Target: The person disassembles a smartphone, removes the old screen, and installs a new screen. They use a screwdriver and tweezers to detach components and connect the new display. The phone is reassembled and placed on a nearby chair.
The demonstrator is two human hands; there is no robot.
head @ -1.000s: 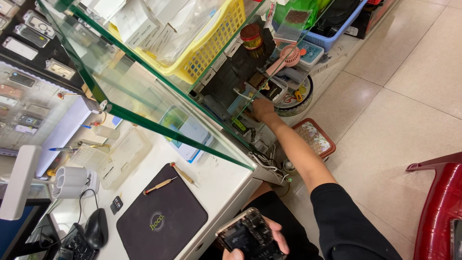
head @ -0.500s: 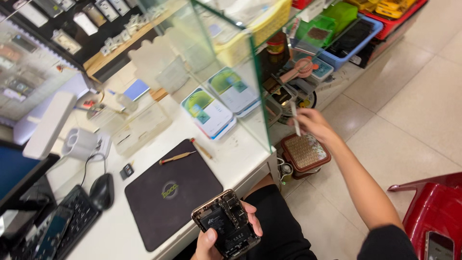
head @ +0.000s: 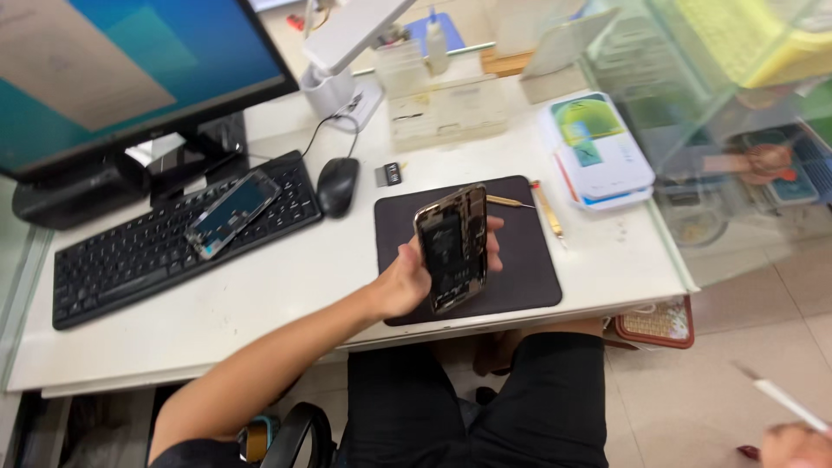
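Over the dark mat (head: 520,260), your left hand (head: 407,282) grips the opened phone (head: 452,247), insides exposed; your right hand (head: 793,444) pinches a thin tool (head: 780,397); its screen (head: 232,213) lies detached on the keyboard (head: 130,251).

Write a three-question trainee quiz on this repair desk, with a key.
1. True or false: the left hand holds the opened phone above the dark mat.
2. What lies on the keyboard? A) a detached phone screen B) a mouse C) a bottle
3. Fill in: at the bottom right corner, the right hand holds a thin white ______.

Key
1. True: the fingers wrap the phone's edges, its insides facing the camera.
2. A: the phone screen rests across the keys; the mouse sits beside the keyboard.
3. Stick, or a similar slim tool; its exact kind is too blurred to tell.
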